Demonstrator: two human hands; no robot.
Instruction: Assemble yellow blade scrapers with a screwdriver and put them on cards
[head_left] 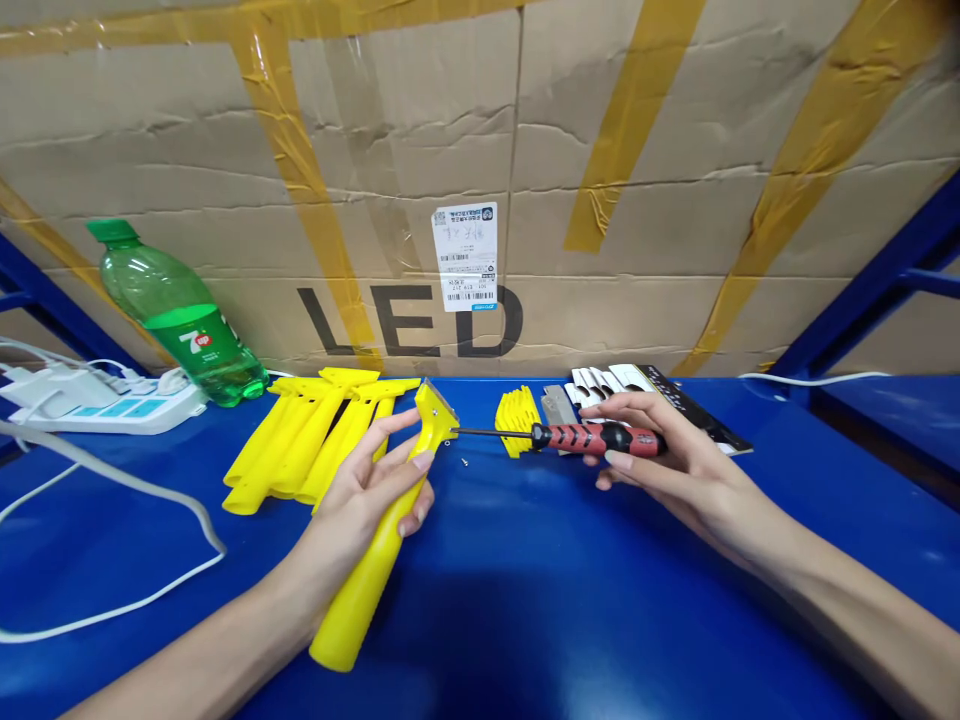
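Observation:
My left hand (367,490) is shut around a yellow plastic scraper (367,570), with the scraper's head pointing up and away from me. My right hand (667,450) grips a screwdriver (596,437) with a red and black handle, and its thin shaft reaches the scraper's metal-fitted head. Two tiny screws (464,461) lie on the blue bench top (540,620) between my hands. To the left is a heap of yellow scraper handles (300,445). Near my right hand are stacked yellow parts (517,420), grey metal blades (559,405) and white-and-black card packs (645,385).
A green 7UP bottle (176,315) lies at the back left beside a white power strip (105,410) with plugged-in chargers. White cables (112,590) run across the bench's left side. A large taped cardboard box (480,170) stands behind, between blue shelf uprights.

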